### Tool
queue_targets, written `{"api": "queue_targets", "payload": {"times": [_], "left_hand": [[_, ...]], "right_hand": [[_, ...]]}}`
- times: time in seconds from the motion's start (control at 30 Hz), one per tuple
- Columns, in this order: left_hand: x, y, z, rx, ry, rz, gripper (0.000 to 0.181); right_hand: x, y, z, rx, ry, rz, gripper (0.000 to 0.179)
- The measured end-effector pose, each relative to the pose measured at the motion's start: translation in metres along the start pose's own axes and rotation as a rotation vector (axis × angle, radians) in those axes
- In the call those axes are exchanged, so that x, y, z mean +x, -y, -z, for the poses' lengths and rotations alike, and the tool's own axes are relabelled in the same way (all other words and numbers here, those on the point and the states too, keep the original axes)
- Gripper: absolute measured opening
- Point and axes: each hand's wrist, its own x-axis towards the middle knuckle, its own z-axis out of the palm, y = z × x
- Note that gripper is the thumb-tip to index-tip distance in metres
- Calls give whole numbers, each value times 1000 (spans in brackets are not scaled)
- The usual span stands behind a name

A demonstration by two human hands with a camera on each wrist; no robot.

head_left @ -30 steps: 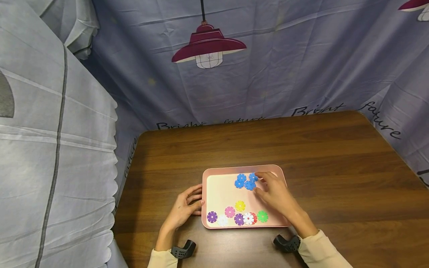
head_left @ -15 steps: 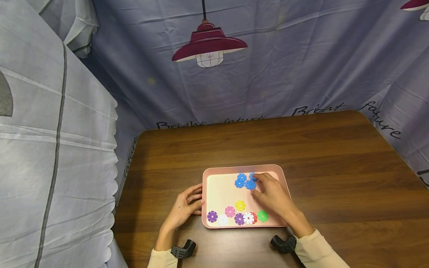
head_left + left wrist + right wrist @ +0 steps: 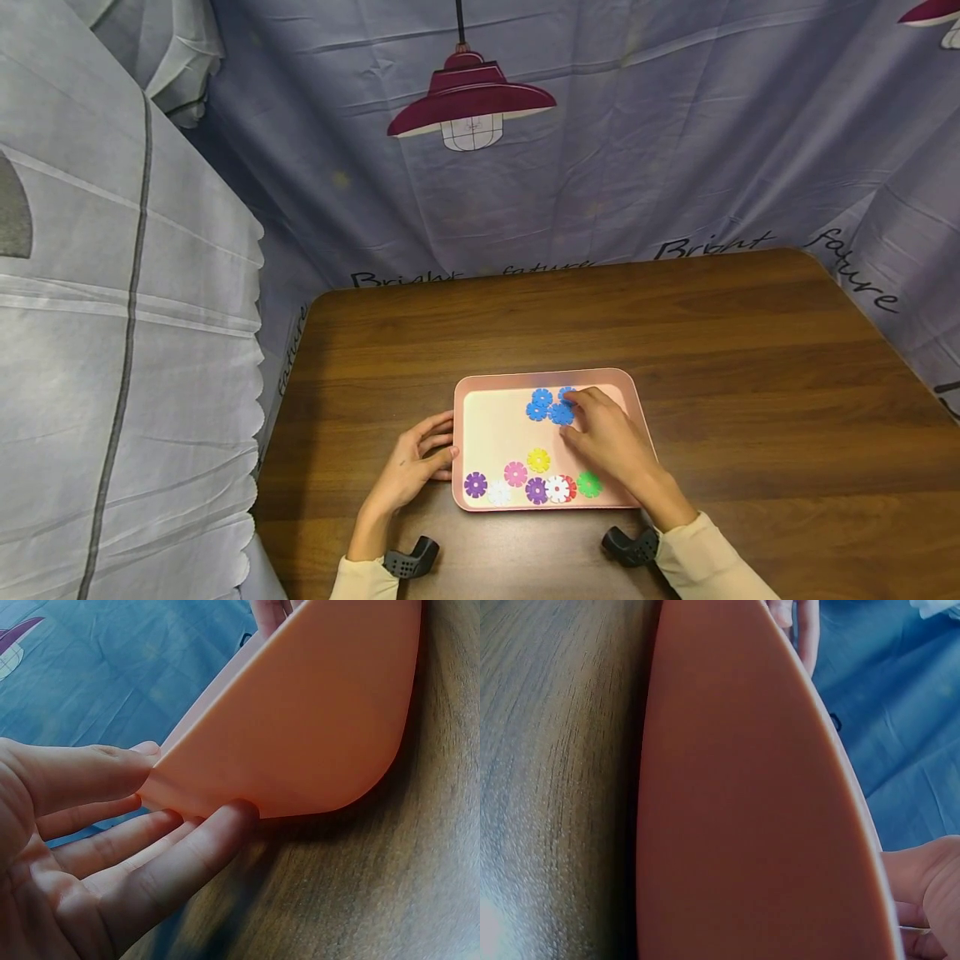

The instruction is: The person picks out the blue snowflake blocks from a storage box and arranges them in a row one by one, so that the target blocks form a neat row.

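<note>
A shallow pink tray (image 3: 487,382) lies on the wooden table. Toward its far side, several blue flower-shaped discs (image 3: 537,409) sit in a tight cluster. My right hand (image 3: 611,435) reaches over the tray's right side, index finger and thumb spread apart at the right edge of the cluster. Its index fingertip overlaps the upper right blue disc. At the left end, my left hand (image 3: 411,467) holds the tray wall; in the left wrist view the thumb lies on the rim and the fingers touch the outside. The tray wall (image 3: 742,787) hides the discs in the right wrist view.
Along the near side of the tray lie purple (image 3: 476,485), pink (image 3: 515,474), yellow (image 3: 538,460), white (image 3: 557,489), red (image 3: 572,488) and green (image 3: 589,484) flower discs. Printed curtains (image 3: 622,167) hang behind and left of the brown table (image 3: 750,375).
My right hand has shifted slightly left, its fingertips closer in over the blue discs. The left hand and the discs look unmoved.
</note>
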Motion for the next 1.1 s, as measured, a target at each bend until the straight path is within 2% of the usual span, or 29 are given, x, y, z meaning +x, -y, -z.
{"api": "queue_targets", "payload": {"times": [0.17, 0.53, 0.87, 1.1], "left_hand": [[0, 0, 0, -6, 3, -8, 55], [0, -1, 0, -16, 9, -6, 55], [0, -1, 0, -13, 13, -6, 55], [0, 0, 0, -3, -3, -3, 55]], "right_hand": [[0, 2, -2, -8, 15, -3, 48], [2, 4, -7, -35, 28, -72, 51], [4, 6, -8, -68, 44, -89, 51], [6, 6, -10, -51, 18, -73, 49]]}}
